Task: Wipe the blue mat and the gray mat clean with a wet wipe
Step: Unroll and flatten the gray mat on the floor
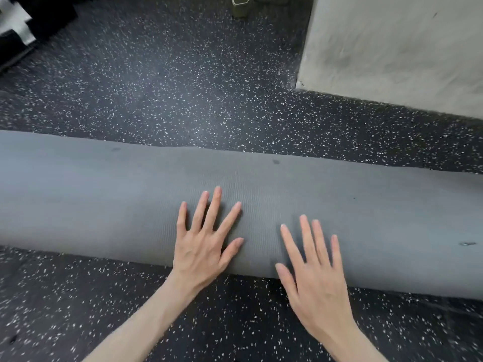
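Speckled black rubber floor (183,87) fills the scene, with a pale wall or block (405,48) at upper right and dark, blurred items at upper left that cannot be identified. Across the middle of the view lies the gray mat (104,205), seemingly rolled or folded into a thick band that runs from the left edge to the right edge and rests directly on the floor. Both bare hands lie flat on its top near the centre. The left hand (201,246) has its fingers (214,205) straight and spread apart, palm at the near edge of the roll. The right hand (316,280), just beside it, likewise has straight, parted fingers pressing on the surface; neither hand grips anything. No wipe and no blue mat are visible.

Judged from its fine ribbed texture and rounded near edge, the mat is soft foam: light, compliant, and grippy rather than slippery, so it should yield under the palms and roll rather than slide. It appears robust, though small dark marks (275,162) show on the surface. Flat-palm pressure on top, as shown, suits rolling or unrolling it; for lifting, a hold on the free edge or around the ends of the roll seems best.
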